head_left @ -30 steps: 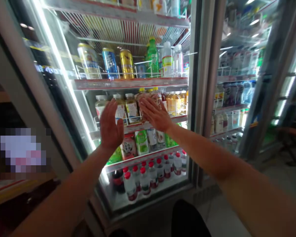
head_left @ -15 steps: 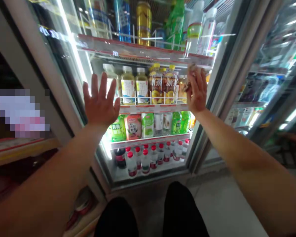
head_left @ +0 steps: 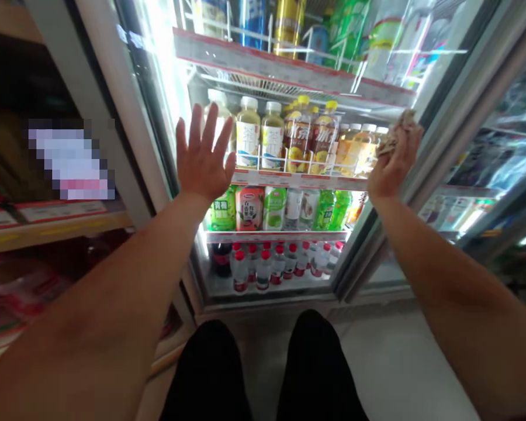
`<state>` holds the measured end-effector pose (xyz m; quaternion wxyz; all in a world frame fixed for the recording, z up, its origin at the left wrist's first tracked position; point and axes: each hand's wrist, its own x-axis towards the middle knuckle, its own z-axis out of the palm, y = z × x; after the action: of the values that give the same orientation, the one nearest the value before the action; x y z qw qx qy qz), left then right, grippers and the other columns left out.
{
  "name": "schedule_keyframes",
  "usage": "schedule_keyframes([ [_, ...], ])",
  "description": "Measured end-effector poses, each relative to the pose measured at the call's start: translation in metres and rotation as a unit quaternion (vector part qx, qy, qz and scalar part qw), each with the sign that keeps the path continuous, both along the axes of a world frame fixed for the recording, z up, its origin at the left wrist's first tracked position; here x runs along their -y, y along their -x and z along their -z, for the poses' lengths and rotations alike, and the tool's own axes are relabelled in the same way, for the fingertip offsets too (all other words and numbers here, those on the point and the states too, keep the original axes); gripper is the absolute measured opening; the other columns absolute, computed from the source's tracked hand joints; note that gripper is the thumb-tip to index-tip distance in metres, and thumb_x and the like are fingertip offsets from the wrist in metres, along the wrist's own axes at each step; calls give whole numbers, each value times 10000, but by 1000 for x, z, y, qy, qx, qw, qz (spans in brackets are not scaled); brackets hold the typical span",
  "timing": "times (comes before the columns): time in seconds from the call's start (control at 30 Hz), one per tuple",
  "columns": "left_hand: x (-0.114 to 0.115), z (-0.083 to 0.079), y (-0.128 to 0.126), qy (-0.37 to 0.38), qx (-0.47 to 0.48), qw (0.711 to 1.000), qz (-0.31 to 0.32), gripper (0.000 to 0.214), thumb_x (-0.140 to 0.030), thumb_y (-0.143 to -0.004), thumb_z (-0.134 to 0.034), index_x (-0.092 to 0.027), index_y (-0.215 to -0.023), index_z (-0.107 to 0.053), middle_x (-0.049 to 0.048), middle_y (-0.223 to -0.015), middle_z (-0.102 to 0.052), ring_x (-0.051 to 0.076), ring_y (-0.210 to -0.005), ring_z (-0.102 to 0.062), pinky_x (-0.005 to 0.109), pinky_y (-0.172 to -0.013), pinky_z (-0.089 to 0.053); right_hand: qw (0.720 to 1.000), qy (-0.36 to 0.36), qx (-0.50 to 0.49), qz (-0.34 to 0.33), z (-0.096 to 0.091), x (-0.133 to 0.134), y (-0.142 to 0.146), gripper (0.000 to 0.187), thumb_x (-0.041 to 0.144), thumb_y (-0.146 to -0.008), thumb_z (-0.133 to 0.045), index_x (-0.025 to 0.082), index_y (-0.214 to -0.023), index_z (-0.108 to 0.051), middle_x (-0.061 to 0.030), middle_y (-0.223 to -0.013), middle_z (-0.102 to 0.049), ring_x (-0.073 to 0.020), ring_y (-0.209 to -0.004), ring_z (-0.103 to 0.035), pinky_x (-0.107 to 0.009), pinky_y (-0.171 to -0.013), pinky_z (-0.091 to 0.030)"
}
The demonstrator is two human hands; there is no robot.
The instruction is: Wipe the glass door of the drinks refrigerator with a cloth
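Note:
A glass-fronted drinks fridge stands before me, its shelves lined with bottles and cans. My left hand is spread flat against the glass on the left, in front of pale tea bottles. On the right, my right hand presses a crumpled, brownish cloth to the glass near the door frame. Between the hands show brown tea bottles with yellow caps. Part of the cloth is hidden behind the fingers.
Wooden shelves with packaged goods run along the left. Metal door frame borders the glass at right, with another fridge beyond. Below, water bottles with red caps stand on the bottom shelf; my knees are close to the fridge.
My right hand has slid right with the cloth, towards the door frame. The left hand stays spread on the glass. The view has shifted, so the fridge sits differently in frame.

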<state>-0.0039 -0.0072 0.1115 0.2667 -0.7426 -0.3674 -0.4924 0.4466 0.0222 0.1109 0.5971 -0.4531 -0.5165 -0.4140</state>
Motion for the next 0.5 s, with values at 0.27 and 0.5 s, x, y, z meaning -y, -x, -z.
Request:
schedule_keyframes([
  [0.27, -24, -1, 9, 20, -10, 1000, 12, 733, -482, -943, -587, -218, -1569, -310, -157, -1679, 9, 164, -1552, 150, 444, -1230, 268, 997, -11, -70, -23, 57, 3, -14, 597, 313, -929, -329, 133, -1485, -454, -184, -1592, -334, -278, -1547, -239, -530, -1255, -232],
  [0.5, -17, 1, 7, 14, 6, 999, 44, 653, -545, -1007, -453, -183, -1542, -356, -126, -1688, -89, 173, -1552, 156, 441, -1233, 250, 995, -56, -81, 4, 35, -20, -43, 605, 390, -986, -250, 83, -1437, -509, -227, -1527, -435, -247, -1486, -365, -474, -1261, -241],
])
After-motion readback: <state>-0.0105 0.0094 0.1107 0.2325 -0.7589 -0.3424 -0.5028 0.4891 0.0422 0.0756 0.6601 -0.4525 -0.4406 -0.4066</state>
